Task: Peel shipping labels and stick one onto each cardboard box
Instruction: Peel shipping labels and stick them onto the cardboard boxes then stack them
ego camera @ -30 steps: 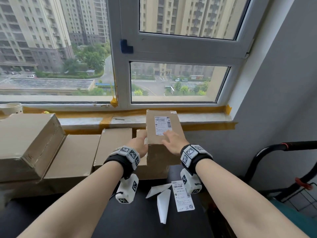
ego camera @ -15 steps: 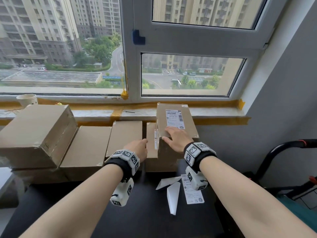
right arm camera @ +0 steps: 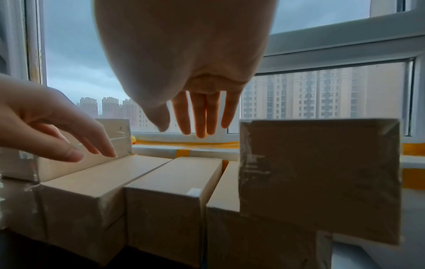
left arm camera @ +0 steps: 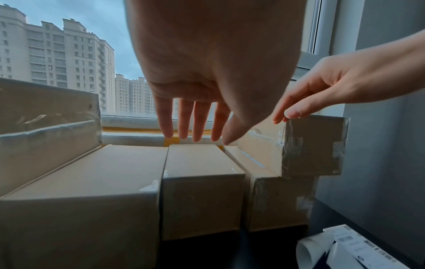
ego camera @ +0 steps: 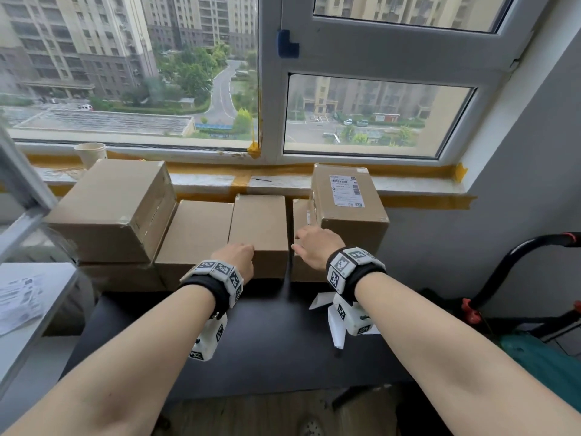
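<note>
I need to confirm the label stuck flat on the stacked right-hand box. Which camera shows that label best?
The head view: the shipping label faces the camera on top of the labelled box, whole and apparently flat. The left wrist view catches only a thin sliver of that top at a grazing angle. The right wrist view shows just the box's taped front face, no label.

A: Non-task stuff, quick. Paper cup (ego camera: pixel 90 154) on the windowsill (ego camera: pixel 207 180), far left, yellow tape (ego camera: pixel 424 201) along the sill's edge.

B: Window (ego camera: pixel 270 89) behind, blue latch (ego camera: pixel 286 44) on the frame. Apartment blocks (ego camera: pixel 72 42), trees, a road outside.

A: Black table (ego camera: pixel 276 341) in front. Grey shelf (ego camera: pixel 28 309) at left.

B: Right side: grey wall (ego camera: pixel 518 184), black curved bar with red clips (ego camera: pixel 515 259), something teal (ego camera: pixel 540 357) below it.

A: Small yellow item (right arm camera: pixel 133 140) on the sill in the right wrist view, too small to name.
</note>
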The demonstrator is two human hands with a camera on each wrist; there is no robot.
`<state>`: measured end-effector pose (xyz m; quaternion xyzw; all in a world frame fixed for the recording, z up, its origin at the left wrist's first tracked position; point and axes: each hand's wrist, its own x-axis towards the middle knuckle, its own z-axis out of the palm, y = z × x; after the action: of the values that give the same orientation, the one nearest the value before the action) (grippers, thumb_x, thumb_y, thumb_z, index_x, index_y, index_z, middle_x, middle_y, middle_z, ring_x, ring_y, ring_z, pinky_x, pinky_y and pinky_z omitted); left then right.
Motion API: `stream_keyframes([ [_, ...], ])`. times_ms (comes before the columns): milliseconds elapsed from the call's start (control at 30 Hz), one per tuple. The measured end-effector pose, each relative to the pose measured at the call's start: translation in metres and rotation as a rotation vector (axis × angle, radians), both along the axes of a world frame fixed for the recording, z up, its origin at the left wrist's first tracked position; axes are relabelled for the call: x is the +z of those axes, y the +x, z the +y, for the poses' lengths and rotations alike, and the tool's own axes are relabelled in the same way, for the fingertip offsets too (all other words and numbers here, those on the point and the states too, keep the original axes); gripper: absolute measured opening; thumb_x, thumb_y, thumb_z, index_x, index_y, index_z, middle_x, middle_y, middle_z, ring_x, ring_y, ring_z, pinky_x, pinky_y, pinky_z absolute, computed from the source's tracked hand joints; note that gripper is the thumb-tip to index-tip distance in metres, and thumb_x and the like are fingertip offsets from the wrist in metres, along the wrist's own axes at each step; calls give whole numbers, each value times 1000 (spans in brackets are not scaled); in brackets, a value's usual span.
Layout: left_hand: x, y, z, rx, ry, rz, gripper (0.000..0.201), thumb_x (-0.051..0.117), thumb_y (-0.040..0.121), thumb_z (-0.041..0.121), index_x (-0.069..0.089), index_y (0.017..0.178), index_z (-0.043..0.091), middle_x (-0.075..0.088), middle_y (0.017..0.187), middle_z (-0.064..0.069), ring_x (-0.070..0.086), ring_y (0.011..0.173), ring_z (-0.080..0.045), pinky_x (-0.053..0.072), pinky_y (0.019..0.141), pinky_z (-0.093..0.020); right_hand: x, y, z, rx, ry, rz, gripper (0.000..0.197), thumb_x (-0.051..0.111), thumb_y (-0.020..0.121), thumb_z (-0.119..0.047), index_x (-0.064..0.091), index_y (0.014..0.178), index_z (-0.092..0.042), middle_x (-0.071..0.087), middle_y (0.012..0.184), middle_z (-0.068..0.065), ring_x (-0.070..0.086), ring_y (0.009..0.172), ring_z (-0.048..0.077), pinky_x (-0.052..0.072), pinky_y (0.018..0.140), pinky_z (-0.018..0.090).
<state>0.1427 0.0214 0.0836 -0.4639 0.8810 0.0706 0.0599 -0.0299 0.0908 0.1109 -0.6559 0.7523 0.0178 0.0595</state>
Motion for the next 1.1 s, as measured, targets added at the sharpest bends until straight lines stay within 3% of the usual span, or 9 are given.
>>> stream_keyframes([
  [300, -35, 11, -21, 45, 50, -24, 23, 40, 91, 17, 52, 110, 11, 55, 119, -10, 52, 112, -29, 45, 86, -40, -41, 12, -36, -24, 145, 16, 38, 36, 99, -37, 53, 120, -10, 56, 121, 10, 56, 112, 31, 45, 89, 41],
  [400, -46, 10, -38, 82, 84, -3, 25, 40, 90, 13, 51, 112, 11, 51, 125, -11, 51, 113, -29, 47, 87, -40, -55, 9, -54, -42, 164, -15, 39, 35, 99, -37, 53, 121, -10, 55, 122, 9, 56, 111, 31, 45, 90, 42],
  [567, -65, 2, -65, 122, 161, 101, 33, 42, 90, 10, 46, 122, 7, 47, 125, -11, 47, 116, -30, 45, 94, -43, -80, 7, -85, -201, 117, -324, 41, 44, 98, -27, 42, 129, 0, 40, 136, 15, 47, 121, 33, 38, 100, 40],
  [700, -76, -7, -80, 186, 207, 195, 40, 42, 92, 12, 41, 132, 3, 46, 133, -15, 42, 124, -31, 35, 105, -37, -88, 8, -100, -342, 58, -575, 59, 49, 96, -21, 22, 143, 1, 21, 152, 15, 33, 136, 31, 27, 111, 37],
  [767, -79, -13, -85, 237, 234, 249, 45, 40, 93, 12, 37, 137, 3, 46, 136, -15, 36, 129, -31, 29, 107, -34, -92, 7, -105, -418, 54, -648, 65, 52, 95, -22, 17, 146, -1, 24, 152, 15, 31, 139, 30, 25, 113, 36],
  [867, -77, -20, -87, 331, 271, 333, 46, 37, 93, 8, 36, 139, 5, 54, 129, -17, 29, 131, -32, 29, 106, -34, -98, 5, -110, -517, 101, -724, 71, 54, 94, -23, 13, 148, -2, 35, 149, 18, 39, 135, 32, 32, 110, 38],
  [1100, -76, -24, -83, 373, 274, 404, 43, 35, 90, 0, 41, 132, 2, 50, 130, -17, 26, 131, -30, 28, 108, -31, -101, 5, -116, -632, 114, -790, 64, 59, 91, -19, 22, 142, -3, 47, 137, 18, 47, 125, 35, 42, 102, 42],
])
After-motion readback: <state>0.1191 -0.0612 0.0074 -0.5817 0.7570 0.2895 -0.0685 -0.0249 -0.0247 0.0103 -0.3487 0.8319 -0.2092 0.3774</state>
